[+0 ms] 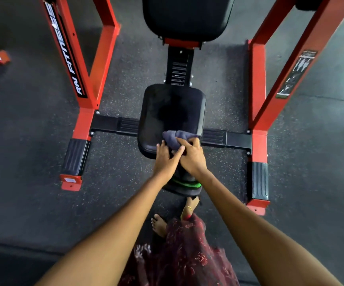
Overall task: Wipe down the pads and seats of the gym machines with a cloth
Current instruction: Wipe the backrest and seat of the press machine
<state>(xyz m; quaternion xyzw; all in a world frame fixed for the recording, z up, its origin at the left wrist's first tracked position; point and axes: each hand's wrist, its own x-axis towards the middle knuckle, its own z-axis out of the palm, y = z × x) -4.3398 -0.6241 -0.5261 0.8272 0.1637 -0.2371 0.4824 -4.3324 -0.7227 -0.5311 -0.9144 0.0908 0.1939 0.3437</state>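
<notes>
While both hands meet at the near edge of the black padded vinyl seat (168,114), the step in hand appears to be wiping that seat, and doing it well probably calls for spreading the bunched grey-purple cloth (174,137) flatter, so more fabric meets the pad, then working in overlapping strokes from the near edge toward the far one and around the rolled front lip. The black padded backrest (187,15), well apart at the top of the view between the red steel frame posts (258,83), would likely follow.

The cloth lies on the seat's near right corner, touching the pad. The right hand (192,156) grips it, fingers curled over the bundle with fabric showing beyond the knuckles. The left hand (167,157) lies just beside it, touching; its thumb presses against the right hand's fingers and its fingertips (160,144) reach the cloth's near edge, though whether they pinch the fabric cannot be told.
</notes>
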